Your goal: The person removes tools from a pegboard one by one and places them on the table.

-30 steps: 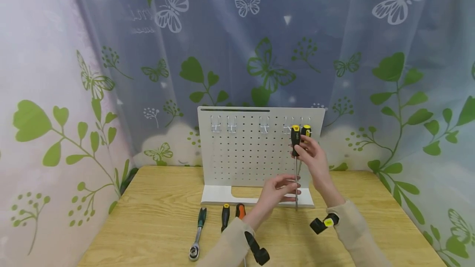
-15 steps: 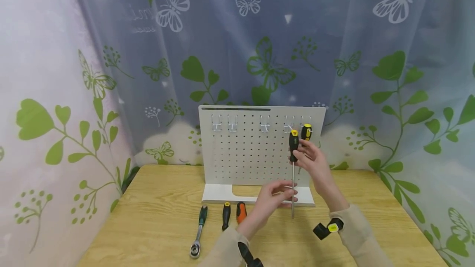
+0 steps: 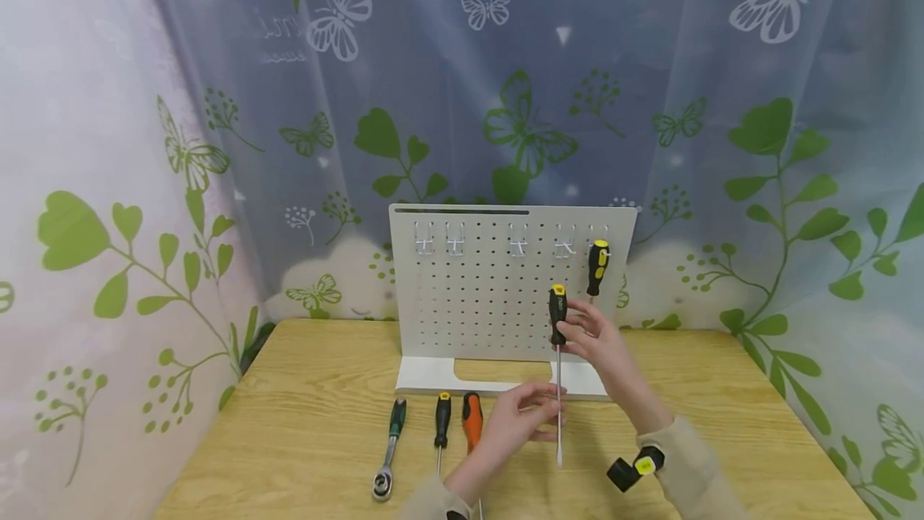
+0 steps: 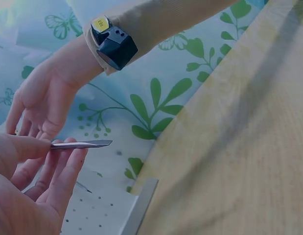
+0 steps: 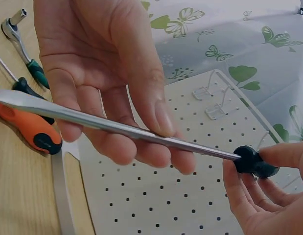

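Note:
A flathead screwdriver [image 3: 557,319] with a black, yellow-topped handle stands nearly upright in front of the white pegboard [image 3: 476,303], its tip down. My right hand [image 3: 595,342] pinches the handle between thumb and fingers. Lower down, my left hand [image 3: 514,421] holds the metal shaft. The right wrist view shows the left thumb laid along this shaft [image 5: 112,128], with the fingers behind it. In the left wrist view the flat tip [image 4: 95,143] sticks out past the left fingers. Another black and yellow screwdriver [image 3: 597,267] hangs from the pegboard's rightmost hook.
On the wooden table [image 3: 303,392] lie a ratchet wrench [image 3: 391,448] with a green handle, a black-handled screwdriver [image 3: 443,421] and an orange-handled screwdriver [image 3: 472,417], partly behind the left forearm. Several clear hooks [image 3: 517,244] line the pegboard's top. A patterned curtain surrounds the table.
Both hands have brought the screwdriver down and slightly left, away from the hanging one, which now shows more fully. The orange-handled screwdriver is less covered by the left arm.

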### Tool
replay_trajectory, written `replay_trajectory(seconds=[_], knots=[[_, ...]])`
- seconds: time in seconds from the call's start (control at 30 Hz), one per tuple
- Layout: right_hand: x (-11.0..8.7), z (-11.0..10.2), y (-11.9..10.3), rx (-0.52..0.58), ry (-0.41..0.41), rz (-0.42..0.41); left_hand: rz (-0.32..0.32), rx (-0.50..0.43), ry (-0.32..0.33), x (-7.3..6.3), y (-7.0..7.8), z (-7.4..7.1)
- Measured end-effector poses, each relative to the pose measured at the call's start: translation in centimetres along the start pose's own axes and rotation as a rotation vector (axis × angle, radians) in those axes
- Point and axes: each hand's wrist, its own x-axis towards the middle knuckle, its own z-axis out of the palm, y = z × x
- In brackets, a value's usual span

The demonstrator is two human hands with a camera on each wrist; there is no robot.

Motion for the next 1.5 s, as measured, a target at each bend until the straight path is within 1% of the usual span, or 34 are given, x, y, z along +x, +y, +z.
replay_trajectory(seconds=[0.17,0.3,0.5,0.7,0.97,1.03,1.13,1.23,1.37,1.5], knots=[[-0.6,0.6,0.9,0.016,0.005,0.051,-0.013,-0.008,0.014,-0.9,-1.0,-0.2],[-1.1,1.1,1.5,0.007,0.001,0.081,-0.04,-0.012,0.032,-1.5,-1.8,-0.3],[-1.8,1.6,2.8,0.005,0.001,0.111,-0.082,0.012,0.043,-2.5,-2.8,-0.5],[-2.2,2.2,4.6,-0.029,0.013,0.138,-0.122,0.053,0.055,-3.4,-3.7,-0.7],[-2.6,3.1,6.6,0.0,0.024,0.17,-0.149,0.063,0.083,-4.5,-4.8,-0.9],[-2.8,3.3,7.0,0.005,0.026,0.178,-0.159,0.069,0.081,-4.7,-5.1,-0.9],[-3.1,3.3,7.5,0.011,0.002,0.18,-0.183,0.08,0.084,-5.0,-5.3,-0.9],[-3.3,3.3,8.1,0.021,-0.04,0.173,-0.209,0.101,0.092,-5.4,-5.3,-0.8],[-3.4,3.4,9.0,0.037,-0.077,0.166,-0.223,0.122,0.101,-5.7,-5.3,-0.9],[-3.6,3.7,9.8,0.024,-0.096,0.171,-0.232,0.139,0.098,-5.8,-5.4,-1.1]])
